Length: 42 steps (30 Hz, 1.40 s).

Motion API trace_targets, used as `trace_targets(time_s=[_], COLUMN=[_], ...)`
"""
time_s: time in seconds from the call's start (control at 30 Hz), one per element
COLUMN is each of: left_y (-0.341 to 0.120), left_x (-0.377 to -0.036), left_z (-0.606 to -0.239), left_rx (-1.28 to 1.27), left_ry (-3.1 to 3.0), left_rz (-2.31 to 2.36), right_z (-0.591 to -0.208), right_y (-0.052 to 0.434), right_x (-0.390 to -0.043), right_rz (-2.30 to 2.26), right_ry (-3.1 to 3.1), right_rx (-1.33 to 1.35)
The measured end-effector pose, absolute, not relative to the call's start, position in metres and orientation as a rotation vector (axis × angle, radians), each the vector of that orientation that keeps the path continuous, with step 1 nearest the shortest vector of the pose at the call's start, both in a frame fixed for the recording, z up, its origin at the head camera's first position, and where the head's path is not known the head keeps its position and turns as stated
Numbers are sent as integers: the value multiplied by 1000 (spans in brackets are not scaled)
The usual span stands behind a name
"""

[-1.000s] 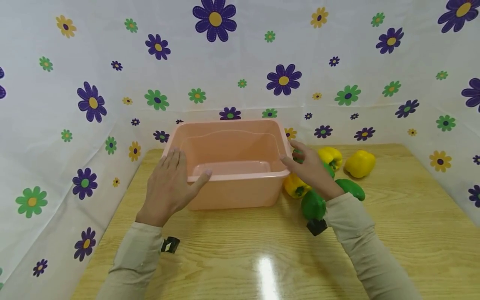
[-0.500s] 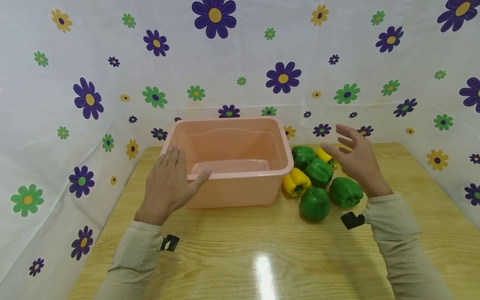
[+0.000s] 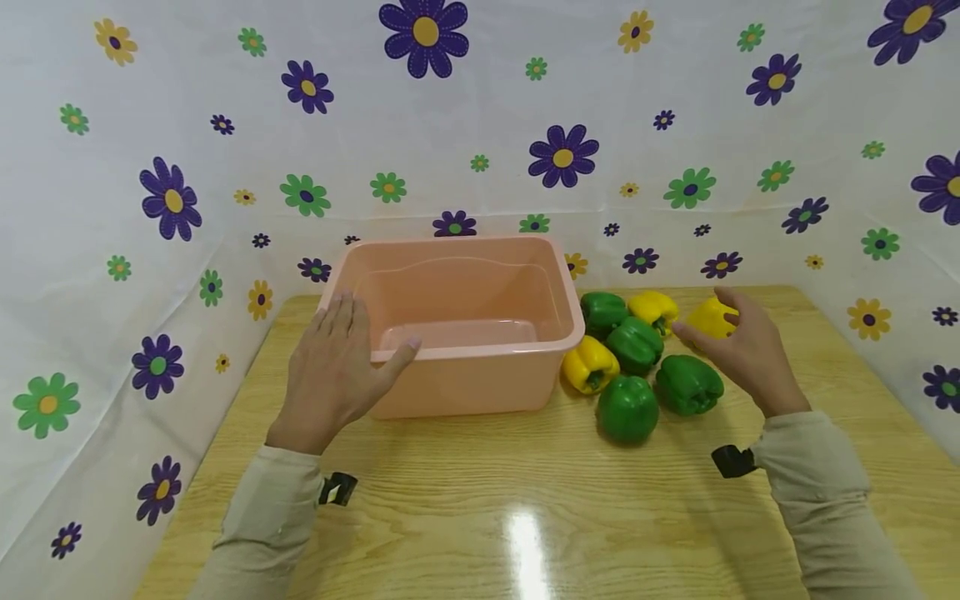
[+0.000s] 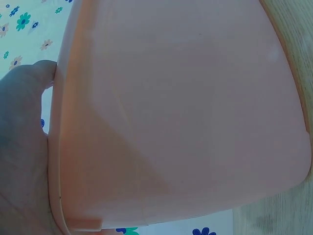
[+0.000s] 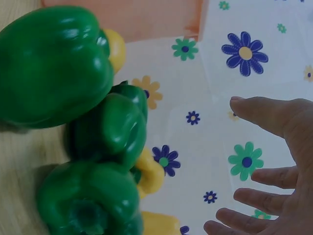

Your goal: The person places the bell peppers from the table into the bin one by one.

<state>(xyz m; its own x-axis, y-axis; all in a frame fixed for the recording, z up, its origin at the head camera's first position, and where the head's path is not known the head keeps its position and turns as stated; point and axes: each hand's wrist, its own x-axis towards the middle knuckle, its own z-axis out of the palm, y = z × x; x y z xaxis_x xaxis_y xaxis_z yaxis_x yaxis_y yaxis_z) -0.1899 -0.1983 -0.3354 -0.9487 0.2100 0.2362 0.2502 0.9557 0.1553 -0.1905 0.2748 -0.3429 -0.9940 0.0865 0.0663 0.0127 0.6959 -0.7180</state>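
Observation:
The pink plastic basin (image 3: 465, 383) stands on the table, with none of the peppers visible inside it. My left hand (image 3: 330, 379) rests on its front-left corner, fingers straight over the rim and the thumb along the front edge; the left wrist view shows that hand (image 4: 24, 132) against the rim. My right hand (image 3: 753, 358) is spread at the far right, partly covering a yellow bell pepper (image 3: 705, 317). Whether it touches that pepper cannot be told. The right wrist view shows the hand (image 5: 288, 171) with fingers apart and nothing held.
Right of the basin lie several bell peppers: green ones (image 3: 628, 410) (image 3: 690, 385) (image 3: 635, 344) (image 3: 603, 313) and yellow ones (image 3: 590, 365) (image 3: 654, 312). A flower-print cloth (image 3: 480, 100) hangs behind and at the sides of the wooden table (image 3: 450, 500).
My right hand has left the basin's right rim, risen and moved right over the peppers, then lowered near the far-right yellow one. My left hand stays on the basin.

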Motion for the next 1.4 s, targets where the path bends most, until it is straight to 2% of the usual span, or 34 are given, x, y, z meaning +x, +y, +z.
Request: trace_targets(time_s=[0.37, 0.83, 1.4], left_y=[-199, -199, -198], left_x=[-190, -191, -191], left_z=[-336, -337, -337], left_rx=[-341, -326, -330], left_ry=[-2901, -2903, -2895], left_rz=[-290, -295, -301], right_z=[-366, -393, -408], right_y=[288, 292, 289], right_x=[-186, -180, -176], right_rz=[1142, 1194, 1315], right_ry=[-2979, -3048, -3041], right_rx=[-183, -187, -214])
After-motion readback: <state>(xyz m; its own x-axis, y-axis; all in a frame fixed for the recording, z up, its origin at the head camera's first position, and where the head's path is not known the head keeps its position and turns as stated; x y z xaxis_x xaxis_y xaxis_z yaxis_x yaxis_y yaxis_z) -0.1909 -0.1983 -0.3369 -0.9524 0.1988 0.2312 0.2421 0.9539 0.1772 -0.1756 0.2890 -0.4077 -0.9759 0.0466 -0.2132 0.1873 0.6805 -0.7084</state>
